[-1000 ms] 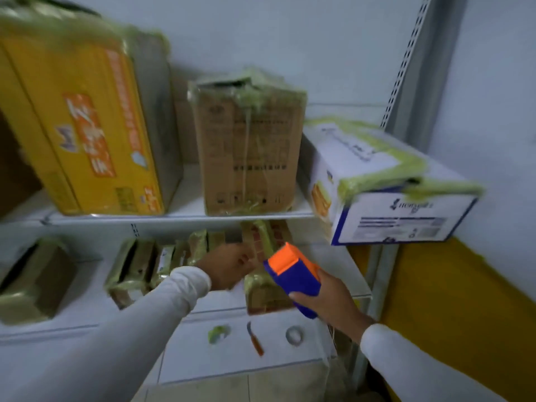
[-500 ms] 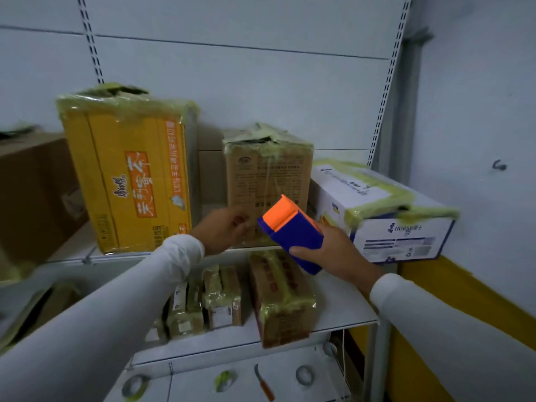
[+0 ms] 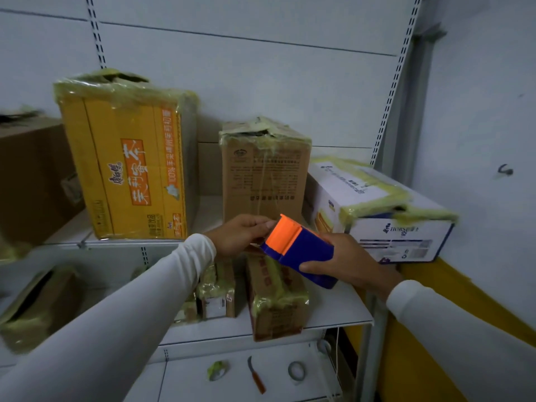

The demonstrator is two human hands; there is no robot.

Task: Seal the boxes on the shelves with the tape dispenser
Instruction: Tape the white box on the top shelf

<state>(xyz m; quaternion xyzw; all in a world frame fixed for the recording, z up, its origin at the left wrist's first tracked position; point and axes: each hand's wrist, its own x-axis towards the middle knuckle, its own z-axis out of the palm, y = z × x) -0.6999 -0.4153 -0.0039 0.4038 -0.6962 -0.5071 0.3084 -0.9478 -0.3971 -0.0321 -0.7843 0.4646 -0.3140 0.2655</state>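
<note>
My right hand (image 3: 346, 261) grips the blue and orange tape dispenser (image 3: 298, 248) in front of the upper shelf. My left hand (image 3: 239, 232) pinches at the dispenser's orange front end, where the tape comes out. Behind them on the upper shelf (image 3: 72, 232) stand a tall yellow box (image 3: 127, 166), a brown box (image 3: 265, 172) and a white and blue box (image 3: 380, 210), all with yellowish tape on their tops. The brown box's top looks torn open in the middle.
Several small taped boxes (image 3: 275, 297) sit on the middle shelf (image 3: 339, 311). A bottom shelf holds a tape scrap (image 3: 217, 370), an orange-handled knife (image 3: 256, 375) and a tape roll (image 3: 296, 370). A brown carton (image 3: 32, 175) stands at far left. A wall is close on the right.
The view rose from the lower shelves to the upper shelf. Both hands lifted with the dispenser, and my left hand moved onto its orange end.
</note>
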